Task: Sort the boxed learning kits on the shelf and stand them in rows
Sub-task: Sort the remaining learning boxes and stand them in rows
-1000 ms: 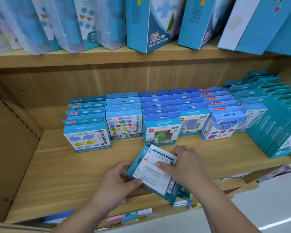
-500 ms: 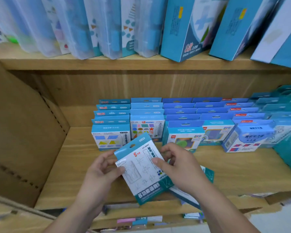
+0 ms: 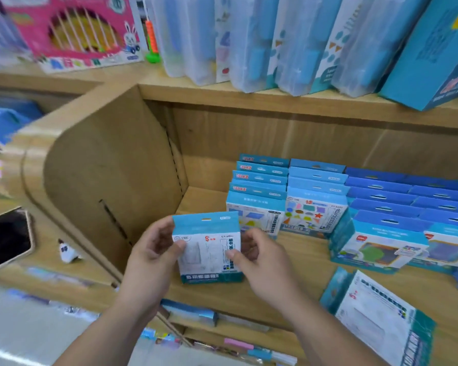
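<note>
A small teal-and-white boxed kit (image 3: 208,249) stands upright at the front left of the wooden shelf (image 3: 296,262). My left hand (image 3: 154,256) grips its left edge and my right hand (image 3: 259,256) pinches its right edge. Behind it to the right, rows of blue boxed kits (image 3: 315,207) stand one behind another. A few more teal-and-white kits (image 3: 376,318) lie flat in a stack at the shelf's front right.
The shelf's wooden side panel (image 3: 111,170) rises close on the left. A phone (image 3: 7,237) and a small white item (image 3: 68,253) lie on the lower ledge at far left. The upper shelf carries clear plastic cases (image 3: 249,40) and a pink box (image 3: 72,30).
The view has swung left. The kit held tilted in both hands has been turned upright and carried left and down to the shelf; the stack under it stays flat at the right.
</note>
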The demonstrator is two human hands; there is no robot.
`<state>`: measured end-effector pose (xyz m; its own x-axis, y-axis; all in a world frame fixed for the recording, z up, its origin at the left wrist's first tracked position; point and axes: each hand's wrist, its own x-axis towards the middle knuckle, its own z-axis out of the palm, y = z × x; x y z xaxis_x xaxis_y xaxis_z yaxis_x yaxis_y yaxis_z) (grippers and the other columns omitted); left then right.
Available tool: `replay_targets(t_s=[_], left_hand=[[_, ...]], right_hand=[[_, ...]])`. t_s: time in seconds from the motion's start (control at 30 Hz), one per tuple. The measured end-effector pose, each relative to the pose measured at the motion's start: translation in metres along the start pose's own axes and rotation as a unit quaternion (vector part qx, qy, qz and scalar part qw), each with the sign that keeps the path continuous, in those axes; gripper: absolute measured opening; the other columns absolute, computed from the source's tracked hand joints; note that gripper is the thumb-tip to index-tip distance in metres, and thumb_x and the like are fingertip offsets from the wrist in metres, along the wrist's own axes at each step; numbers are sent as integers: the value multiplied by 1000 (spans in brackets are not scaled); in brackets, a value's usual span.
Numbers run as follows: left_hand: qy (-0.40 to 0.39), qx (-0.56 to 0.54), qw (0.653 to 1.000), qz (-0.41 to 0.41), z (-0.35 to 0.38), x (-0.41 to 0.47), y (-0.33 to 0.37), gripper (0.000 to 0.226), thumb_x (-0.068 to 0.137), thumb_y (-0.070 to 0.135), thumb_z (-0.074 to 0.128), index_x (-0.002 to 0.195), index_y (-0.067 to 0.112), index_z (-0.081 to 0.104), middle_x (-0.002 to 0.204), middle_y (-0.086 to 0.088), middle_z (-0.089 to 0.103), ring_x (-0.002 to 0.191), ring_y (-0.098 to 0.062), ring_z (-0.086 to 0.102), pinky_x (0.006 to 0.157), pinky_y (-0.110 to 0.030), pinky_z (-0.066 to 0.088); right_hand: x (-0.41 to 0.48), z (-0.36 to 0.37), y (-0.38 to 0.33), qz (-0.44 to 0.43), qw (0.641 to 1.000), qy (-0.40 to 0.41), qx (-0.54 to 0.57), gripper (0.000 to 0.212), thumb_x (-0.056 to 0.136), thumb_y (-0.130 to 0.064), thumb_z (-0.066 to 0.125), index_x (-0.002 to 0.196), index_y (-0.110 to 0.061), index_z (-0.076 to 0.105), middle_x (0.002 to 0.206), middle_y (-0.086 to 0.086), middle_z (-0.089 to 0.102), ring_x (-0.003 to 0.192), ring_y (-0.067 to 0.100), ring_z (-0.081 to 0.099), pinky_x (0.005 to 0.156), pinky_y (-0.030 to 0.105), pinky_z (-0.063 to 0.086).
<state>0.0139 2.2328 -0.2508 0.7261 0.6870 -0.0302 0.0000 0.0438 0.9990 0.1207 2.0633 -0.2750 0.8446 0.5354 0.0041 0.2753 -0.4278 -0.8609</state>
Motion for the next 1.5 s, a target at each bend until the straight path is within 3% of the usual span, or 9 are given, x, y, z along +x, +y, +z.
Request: replay_targets(t_s=[0.1, 0.27, 0.43, 0.63, 0.77, 0.83, 1.07, 1.27, 1.5], left_hand=[[13, 36, 999, 19, -4, 13, 2, 43, 96, -4, 56, 113, 35, 61, 101, 26, 72, 96, 7, 67, 72, -11, 53], [44, 153, 987, 38, -1, 28, -8, 49, 100, 24, 57, 141, 48, 45, 121, 31, 53, 107, 13, 57, 97, -25, 51], [44, 257, 964, 41, 2, 11, -28, 70, 94, 37, 64, 150, 51, 24, 140, 14, 41, 121, -3, 53, 104, -36, 48], [64, 73, 994, -42, 27, 22, -36, 92, 79, 29, 83, 148, 47, 24, 140, 18, 48, 117, 1, 56, 99, -31, 50], [118, 29, 992, -40, 44, 45, -40, 93, 79, 19, 84, 149, 39, 26, 139, 12, 49, 109, 14, 54, 85, -16, 48], [131, 26, 990, -42, 51, 58, -42, 90, 80, 20, 83, 148, 41, 28, 138, 11, 48, 115, 5, 55, 88, -22, 50], [106, 83, 990, -32, 74, 102, -44, 85, 79, 27, 83, 146, 42, 31, 143, 7, 40, 122, -8, 50, 96, -36, 53], [60, 154, 986, -33, 83, 132, -45, 111, 77, 33, 85, 157, 37, 8, 157, 6, 28, 144, -17, 34, 114, -45, 38], [106, 164, 981, -20, 91, 157, -42, 86, 74, 30, 87, 143, 29, 36, 138, 1, 41, 115, -13, 51, 100, -42, 51]], right_hand=[[13, 18, -5, -5, 1000, 9, -8, 19, 91, -38, 69, 101, -34, 54, 78, -11, 60, 68, 2, 56, 57, 19, 40], [28, 32, -9, -7, 999, 34, -16, 21, 92, -37, 67, 105, -36, 50, 71, -9, 61, 63, 2, 59, 54, 21, 40], [32, 34, -8, -12, 998, 54, -39, 22, 93, -38, 65, 110, -36, 51, 71, -15, 63, 64, -3, 59, 52, 13, 34], [38, 41, -5, -34, 997, 52, -40, 28, 95, -32, 62, 122, -32, 55, 82, -12, 69, 75, 1, 63, 63, 24, 47], [36, 40, -3, -53, 998, 12, -44, 44, 98, -20, 55, 142, -29, 51, 119, -15, 70, 110, 1, 63, 94, 25, 51], [33, 36, 0, -58, 997, 10, -57, 45, 100, -18, 53, 144, -27, 50, 130, -13, 65, 120, 3, 59, 101, 27, 48], [31, 19, 23, -47, 996, 5, -77, 37, 98, -23, 55, 136, -27, 57, 125, -11, 67, 111, 2, 63, 98, 31, 53], [30, -1, 42, -14, 994, 35, -106, 33, 95, -23, 62, 128, -29, 62, 116, -12, 68, 104, 3, 64, 94, 29, 53], [34, -6, 46, 11, 998, 42, -51, 21, 94, -23, 65, 114, -30, 64, 106, -17, 70, 99, 0, 65, 89, 30, 55]])
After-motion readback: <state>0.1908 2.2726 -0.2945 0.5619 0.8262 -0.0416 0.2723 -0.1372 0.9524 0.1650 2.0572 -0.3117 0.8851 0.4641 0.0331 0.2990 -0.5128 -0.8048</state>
